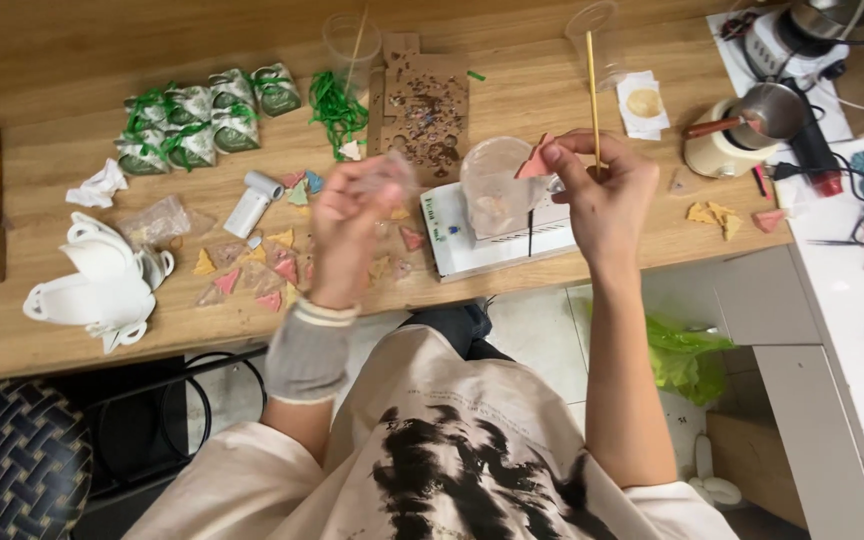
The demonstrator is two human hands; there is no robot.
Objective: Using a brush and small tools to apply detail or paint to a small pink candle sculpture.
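My left hand (352, 225) is raised over the wooden table (72, 330), blurred, pinching a small clear plastic bag (392, 172). My right hand (602, 180) holds a thin wooden stick (591, 80) upright and a pink triangular piece (534, 163) between its fingers. Just below both hands a clear plastic cup (495, 185) lies on a white flat device (472, 240). Several pink, yellow and teal triangular pieces (252, 270) are scattered on the table left of my left hand.
Green-ribboned wrapped packets (197, 115) and loose green ribbon (337, 105) lie at the back. White moulds (102, 280) sit at the left, a brown tray (424, 105) behind centre, two clear cups (597, 40), a small pot on a warmer (742, 125) at the right.
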